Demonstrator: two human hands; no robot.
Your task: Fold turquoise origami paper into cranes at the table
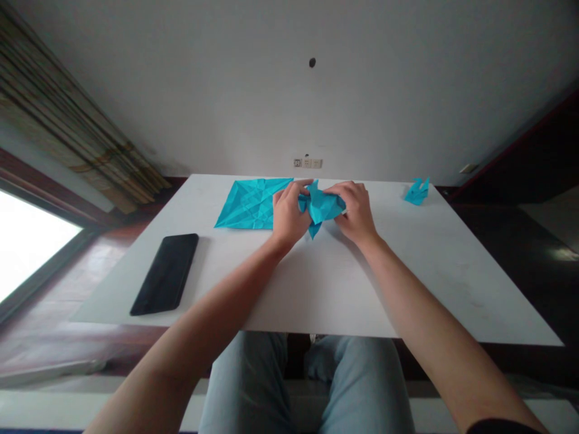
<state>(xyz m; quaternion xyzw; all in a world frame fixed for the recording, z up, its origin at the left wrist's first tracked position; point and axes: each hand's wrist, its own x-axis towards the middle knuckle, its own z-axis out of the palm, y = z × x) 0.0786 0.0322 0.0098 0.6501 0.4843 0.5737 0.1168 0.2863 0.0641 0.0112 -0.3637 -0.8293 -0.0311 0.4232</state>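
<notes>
A partly folded piece of blue paper (324,206) is held between my two hands, just above the table. My left hand (291,214) pinches its left side, with the fingers curled over the paper. On the right side, my right hand (355,208) grips it between thumb and fingers. One pointed flap sticks up and another points down toward me. Behind and left of my left hand lies a flat blue sheet (248,205) covered in crease lines; its right part is hidden by that hand.
A small folded blue paper figure (417,191) stands at the table's far right. The black phone (165,274) lies on the left of the white table (434,283). Wall sockets (307,163) sit just past the far edge, and a curtain (76,114) hangs at left.
</notes>
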